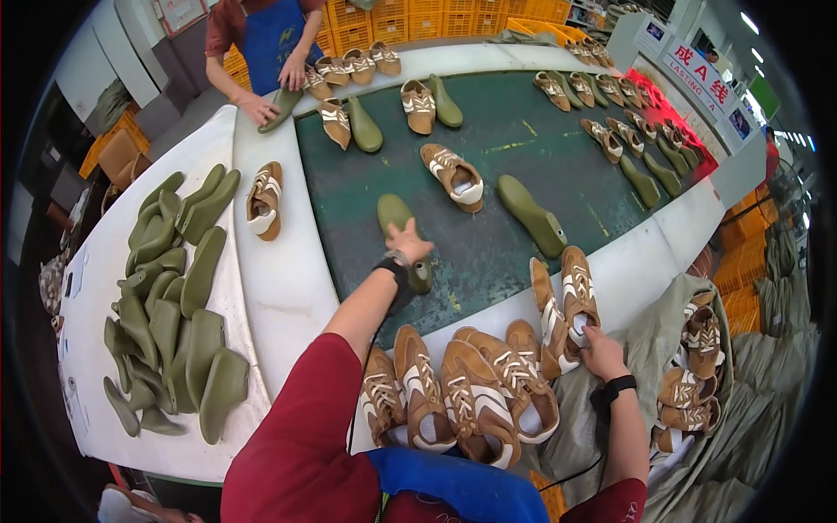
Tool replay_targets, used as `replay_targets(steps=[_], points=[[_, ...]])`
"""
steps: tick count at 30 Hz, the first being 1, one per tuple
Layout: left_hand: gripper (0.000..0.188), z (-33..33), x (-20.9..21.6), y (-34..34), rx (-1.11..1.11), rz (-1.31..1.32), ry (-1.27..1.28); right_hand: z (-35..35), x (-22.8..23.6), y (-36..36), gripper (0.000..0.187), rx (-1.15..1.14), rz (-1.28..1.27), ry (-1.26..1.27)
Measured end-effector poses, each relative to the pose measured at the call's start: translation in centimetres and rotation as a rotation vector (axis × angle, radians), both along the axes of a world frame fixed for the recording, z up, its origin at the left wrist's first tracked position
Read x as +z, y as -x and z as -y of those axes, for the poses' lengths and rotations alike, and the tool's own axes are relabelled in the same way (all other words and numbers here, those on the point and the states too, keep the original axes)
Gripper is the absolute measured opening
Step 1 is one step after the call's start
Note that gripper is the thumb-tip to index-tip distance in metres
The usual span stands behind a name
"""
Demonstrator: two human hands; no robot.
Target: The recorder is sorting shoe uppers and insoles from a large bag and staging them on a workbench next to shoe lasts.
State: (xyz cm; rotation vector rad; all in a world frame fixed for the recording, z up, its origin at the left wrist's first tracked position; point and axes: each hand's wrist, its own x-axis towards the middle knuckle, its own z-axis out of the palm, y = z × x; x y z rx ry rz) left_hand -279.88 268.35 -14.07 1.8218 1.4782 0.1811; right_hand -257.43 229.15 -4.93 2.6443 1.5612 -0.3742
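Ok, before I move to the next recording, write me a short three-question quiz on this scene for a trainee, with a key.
1. Open: What is the left hand of the camera wearer touching?
2. True or false: The fingers of the right hand are on a yellow crate.
3. Multiple choice: Where does the big heap of green lasts lie?
A) On the floor
B) On the white surface at the wearer's left
C) In a gray sack

Key:
1. A green shoe last lying on the dark green belt.
2. False; they are at the heel end of a brown sneaker.
3. B
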Motion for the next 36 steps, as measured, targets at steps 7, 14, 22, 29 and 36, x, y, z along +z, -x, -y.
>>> replay_targets(steps=[7,14,22,29,36], points=[[0.077,-0.4,-1.3,0.1,-0.053,0.129,0.012,-1.2,0.1,-1.6,0.025,-0.106,-0.026,-0.014],[0.063,10.6,9.1,7.4,-0.575,0.47,-0.115,3.2,5.9,3.3,0.012,-0.43,-0.663,-0.836],[0.091,27.8,18.3,12.8,-0.483,0.941,-0.012,2.5,15.0,25.1,0.025,0.503,-0.177,-0.711],[0.077,30.6,18.4,17.5,-0.303,0.958,0.071,1.4,15.6,24.9,0.041,0.268,-0.316,-0.885],[0.056,31.0,19.7,17.9,-0.333,0.636,-0.726,2.2,13.0,25.0,0.026,0.294,-0.277,-1.128]])
